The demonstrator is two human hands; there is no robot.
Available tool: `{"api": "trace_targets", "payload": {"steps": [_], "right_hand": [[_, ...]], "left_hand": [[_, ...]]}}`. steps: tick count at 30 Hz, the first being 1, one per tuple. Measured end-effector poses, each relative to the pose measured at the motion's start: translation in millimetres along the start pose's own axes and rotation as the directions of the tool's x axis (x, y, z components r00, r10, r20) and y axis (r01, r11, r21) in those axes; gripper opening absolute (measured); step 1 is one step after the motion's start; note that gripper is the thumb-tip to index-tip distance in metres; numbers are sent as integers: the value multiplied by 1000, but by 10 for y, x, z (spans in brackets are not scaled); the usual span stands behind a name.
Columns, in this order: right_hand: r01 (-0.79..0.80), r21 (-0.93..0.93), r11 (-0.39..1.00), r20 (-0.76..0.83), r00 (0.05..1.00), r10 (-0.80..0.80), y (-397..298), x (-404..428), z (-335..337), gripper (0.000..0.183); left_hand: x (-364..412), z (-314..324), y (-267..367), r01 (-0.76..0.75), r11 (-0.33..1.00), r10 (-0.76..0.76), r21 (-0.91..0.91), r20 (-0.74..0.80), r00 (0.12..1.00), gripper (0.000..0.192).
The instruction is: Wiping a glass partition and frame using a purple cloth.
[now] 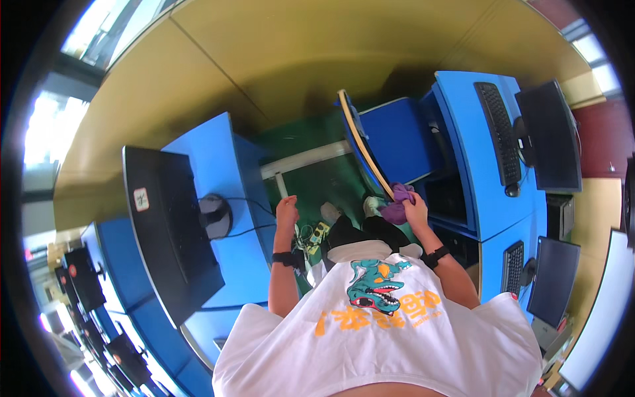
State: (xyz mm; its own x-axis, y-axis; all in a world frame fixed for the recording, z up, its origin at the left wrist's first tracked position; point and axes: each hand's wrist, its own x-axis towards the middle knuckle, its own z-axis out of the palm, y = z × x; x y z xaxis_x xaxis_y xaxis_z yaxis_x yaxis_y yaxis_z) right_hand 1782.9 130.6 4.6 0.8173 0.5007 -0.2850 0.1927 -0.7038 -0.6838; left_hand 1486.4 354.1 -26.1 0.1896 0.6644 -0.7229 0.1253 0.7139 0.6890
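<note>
My right hand (416, 211) grips a crumpled purple cloth (394, 212). The cloth touches the near end of the backrest (364, 144) of a blue chair, whose edge is light wood. Beyond that backrest the blue seat (402, 139) faces the desk on the right. My left hand (286, 212) is curled closed beside the left desk, with no object seen in it. Both wrists wear black bands. Below my hands are my two shoes on the green floor (332, 178).
A blue desk (501, 198) on the right carries a black keyboard (498, 131), a mouse (512, 190) and a monitor (548, 136). On the left, another monitor (168, 223) stands on a blue desk (213, 144). Cables and a yellow power strip (319, 232) lie on the floor. A yellowish wall (297, 59) rises ahead.
</note>
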Motion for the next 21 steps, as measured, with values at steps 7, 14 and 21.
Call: {"api": "trace_targets", "payload": {"steps": [7,14,21], "right_hand": [[-15,9,1000,-72,997,16,-392,269,382,34],[75,208,975,-121,991,-51,-848,817,756,33],[153,329,932,-169,980,-101,-1037,1461,731,34]], "left_hand": [[179,107,199,-81,995,85,-65,52,995,16],[79,38,160,-48,997,47,52,7,999,18],[-23,80,460,-64,996,72,59,-135,988,22]]}}
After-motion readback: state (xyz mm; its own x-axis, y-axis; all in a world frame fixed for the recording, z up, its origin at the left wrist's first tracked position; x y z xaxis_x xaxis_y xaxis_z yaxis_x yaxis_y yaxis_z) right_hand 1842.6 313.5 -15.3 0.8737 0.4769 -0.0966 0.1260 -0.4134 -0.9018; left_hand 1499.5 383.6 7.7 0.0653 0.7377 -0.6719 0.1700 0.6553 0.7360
